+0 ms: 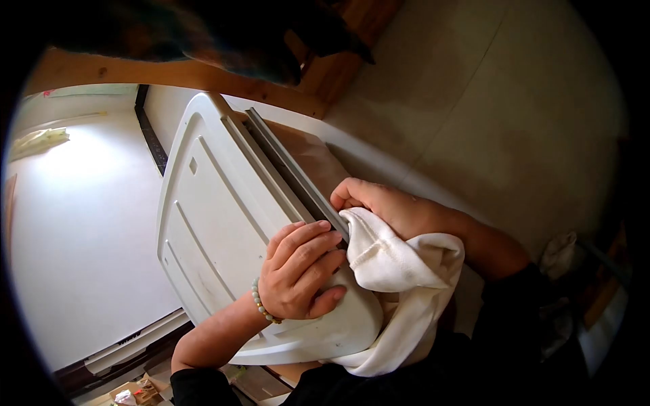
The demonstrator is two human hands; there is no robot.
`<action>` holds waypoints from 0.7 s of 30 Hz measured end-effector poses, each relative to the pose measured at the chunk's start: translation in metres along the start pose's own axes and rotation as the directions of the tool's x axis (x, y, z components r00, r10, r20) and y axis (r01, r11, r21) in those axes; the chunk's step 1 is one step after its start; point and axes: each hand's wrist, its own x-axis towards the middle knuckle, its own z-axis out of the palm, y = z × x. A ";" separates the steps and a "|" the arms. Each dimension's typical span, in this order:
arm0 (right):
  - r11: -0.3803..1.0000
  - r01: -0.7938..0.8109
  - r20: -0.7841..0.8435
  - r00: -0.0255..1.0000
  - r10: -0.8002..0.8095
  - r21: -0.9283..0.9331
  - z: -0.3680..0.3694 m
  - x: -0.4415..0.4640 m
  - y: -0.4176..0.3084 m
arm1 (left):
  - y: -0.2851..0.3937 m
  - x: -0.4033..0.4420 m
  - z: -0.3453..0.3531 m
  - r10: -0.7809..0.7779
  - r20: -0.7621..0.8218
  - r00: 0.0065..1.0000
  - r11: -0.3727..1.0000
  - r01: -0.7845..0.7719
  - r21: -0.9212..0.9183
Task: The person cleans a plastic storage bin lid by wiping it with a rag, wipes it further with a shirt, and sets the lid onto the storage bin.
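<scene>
A large off-white plastic piece with moulded ridges [210,250], like a box lid or cabinet panel, stands tilted in front of me. My left hand [298,274], with a beaded bracelet at the wrist, grips its right edge, with the fingers curled over the rim and the thumb lower down. Along that edge runs a dark slot with a grey strip [288,166]. My right hand [372,203] is beside the strip with its fingers curled in. It pinches a white cloth [393,260], which hangs down in folds past my wrist; my right fingertips are partly hidden.
A bright white surface [81,237] lies on the left, with a pale crumpled item [40,142] on it. Wooden beams [257,84] and dark fabric [203,34] cross the top. Tiled floor [514,122] spreads to the right. Small items in a carton [135,392] sit at lower left.
</scene>
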 end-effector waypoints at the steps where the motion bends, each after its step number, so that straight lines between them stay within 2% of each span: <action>1: 0.991 0.052 -0.016 0.998 -0.054 -0.121 0.000 0.001 0.003 | 0.000 0.000 0.000 0.003 0.009 1.000 1.000 -0.003 0.000; 3: 0.977 0.098 -0.017 0.995 -0.103 -0.190 0.001 0.005 0.010 | 0.000 0.000 0.000 0.002 0.017 1.000 1.000 -0.002 -0.002; 6: 0.990 0.027 -0.015 0.999 -0.029 -0.136 0.002 0.016 0.013 | 0.000 0.000 0.001 0.005 0.017 1.000 1.000 -0.005 -0.008; 7: 0.997 -0.062 0.025 0.998 0.061 0.038 0.000 0.023 0.017 | 0.000 -0.001 0.001 0.004 0.019 1.000 1.000 -0.004 -0.010; 9: 0.897 -0.250 0.151 0.966 0.208 0.364 -0.008 0.043 0.028 | 0.000 -0.001 0.000 0.001 0.024 1.000 1.000 0.000 -0.010; 11: 0.954 -0.133 0.177 0.980 0.087 0.268 -0.015 0.059 0.046 | 0.001 0.000 0.000 -0.004 0.029 1.000 1.000 0.005 -0.012; 15: 0.999 0.032 0.168 0.985 -0.034 0.017 -0.030 0.104 0.050 | 0.002 0.003 0.002 0.003 0.038 0.999 1.000 -0.002 -0.023; 17: 0.994 0.090 0.126 0.987 -0.098 0.062 -0.040 0.139 0.040 | 0.001 0.002 0.003 0.011 0.038 0.999 1.000 -0.011 -0.011; 19: 0.871 0.450 0.197 0.889 -0.415 -0.195 -0.047 0.172 0.028 | 0.001 0.002 0.003 0.014 0.035 0.999 1.000 -0.014 -0.013; 20: 0.938 0.339 0.123 0.936 -0.328 -0.077 -0.048 0.183 0.031 | 0.000 0.002 0.004 0.014 0.032 0.999 1.000 -0.013 -0.015; 21: 0.938 0.347 0.127 0.932 -0.340 -0.031 -0.048 0.194 0.027 | -0.001 0.002 0.005 0.017 0.015 1.000 1.000 -0.016 -0.015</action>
